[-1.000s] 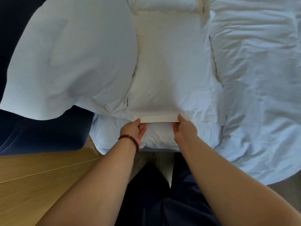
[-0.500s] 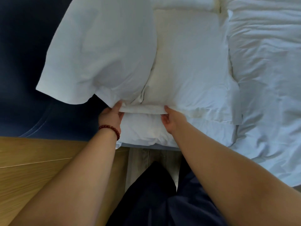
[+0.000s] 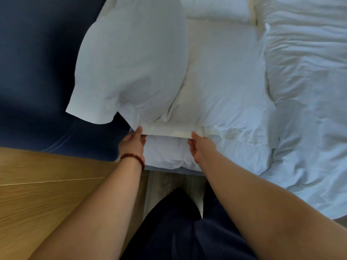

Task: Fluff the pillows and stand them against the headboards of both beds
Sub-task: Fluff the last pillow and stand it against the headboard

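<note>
- Pinching the near hem of the flat pillow (image 3: 223, 79), the left hand (image 3: 132, 145) and right hand (image 3: 200, 147) each close their fingers (image 3: 193, 136) on the cloth flap along that edge; thumbs lie on top, and the other fingers curl out of sight beneath, so how much filling they catch cannot be told.
- A red bead bracelet (image 3: 134, 158) circles the left wrist, just short of that hem.
- Judged from the grip, the step in hand is lifting this pillow off the bed to fluff it; it is not yet upright.
- Next, the move seems to call for raising the near edge, shaking the filling even, and tipping the pillow up toward the dark blue headboard (image 3: 37, 72) left of it.
- The flat pillow is white with a faint cream tint, lightly creased, and lies across the head of the bed on another white pillow (image 3: 165, 154) that shows beneath its near edge.
- Left of it, touching along one side, a plump pillow (image 3: 135, 62) leans against the headboard, one corner hanging free.
- Right of the flat pillow a rumpled white duvet (image 3: 309, 91) covers the mattress.
- Nearer than the hem, a wooden panel (image 3: 47, 194) shows below the headboard.
</note>
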### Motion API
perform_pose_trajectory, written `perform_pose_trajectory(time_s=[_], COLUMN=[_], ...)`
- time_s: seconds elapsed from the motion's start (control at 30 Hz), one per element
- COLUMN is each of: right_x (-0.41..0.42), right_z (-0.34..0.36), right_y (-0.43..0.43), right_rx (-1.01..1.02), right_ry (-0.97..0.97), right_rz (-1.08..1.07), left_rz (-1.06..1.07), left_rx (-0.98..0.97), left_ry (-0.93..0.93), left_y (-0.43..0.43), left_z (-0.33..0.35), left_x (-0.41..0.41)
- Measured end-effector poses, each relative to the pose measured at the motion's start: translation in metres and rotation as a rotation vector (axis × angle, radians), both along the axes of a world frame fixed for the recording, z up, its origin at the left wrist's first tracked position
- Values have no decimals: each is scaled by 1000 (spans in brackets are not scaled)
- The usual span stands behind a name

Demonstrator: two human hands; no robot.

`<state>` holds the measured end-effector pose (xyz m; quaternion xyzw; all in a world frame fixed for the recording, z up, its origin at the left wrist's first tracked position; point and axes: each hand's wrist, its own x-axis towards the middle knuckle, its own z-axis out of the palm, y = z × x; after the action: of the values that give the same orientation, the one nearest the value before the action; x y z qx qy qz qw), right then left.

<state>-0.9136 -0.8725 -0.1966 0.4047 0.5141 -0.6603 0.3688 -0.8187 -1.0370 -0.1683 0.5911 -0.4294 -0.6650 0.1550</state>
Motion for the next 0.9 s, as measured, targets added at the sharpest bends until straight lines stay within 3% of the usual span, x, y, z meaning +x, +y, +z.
perform_pose_trajectory(time_s=[0.2,0.37,0.6,0.73,0.8,0.9], right_x=[3,-9,-37,-47,-51,-89], right_z=[26,77,190,212,214,212], right_y=[7,-4,-61,-86,-93,-113], right_rx=[-50,-166,-307,-157,-111,-38], right_ry=[1,289,1013,1453,1830,2471], right_rz=[221,353,725,987,1118,1652], left_rz=[-135,-139,99,317,422,601], left_rx=[-64,-261,-395,-327,-271,-221], left_ry=[70,367,503,421,391,319], left_y=[10,18,20,23,19,13], left_z=[31,83,146,162,164,167], left_x=[7,13,7,0,2,6])
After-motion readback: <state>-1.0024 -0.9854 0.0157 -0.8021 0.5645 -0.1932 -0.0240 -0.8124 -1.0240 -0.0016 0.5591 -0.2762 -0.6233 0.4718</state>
